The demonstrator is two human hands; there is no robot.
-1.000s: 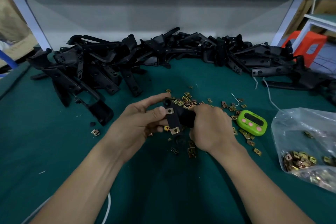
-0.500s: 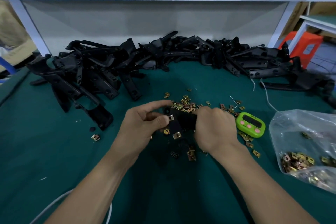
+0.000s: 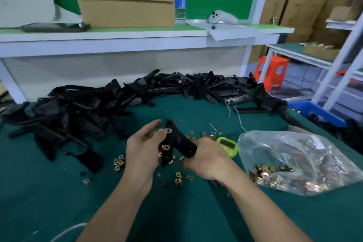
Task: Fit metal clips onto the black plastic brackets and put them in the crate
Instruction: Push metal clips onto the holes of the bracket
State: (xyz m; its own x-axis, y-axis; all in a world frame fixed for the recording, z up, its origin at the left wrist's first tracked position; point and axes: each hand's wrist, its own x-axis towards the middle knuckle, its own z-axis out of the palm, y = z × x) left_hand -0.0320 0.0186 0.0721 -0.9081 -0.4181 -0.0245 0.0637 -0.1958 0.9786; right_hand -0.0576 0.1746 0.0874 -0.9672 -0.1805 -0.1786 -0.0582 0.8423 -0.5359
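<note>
Nearest the camera, the green table is bare apart from a white cable at its front edge. Above it, both forearms meet at a black bracket. The left hand has loose, spread fingers, with the thumb touching a clip on the bracket's upper end. The right hand is clenched around the bracket's lower end. Loose clips lie scattered around the hands. A green timer sits just beyond the right hand, beside a plastic bag of clips. Farther back, a pile of brackets lines the table's far edge. The blue crate stands off the right edge.
</note>
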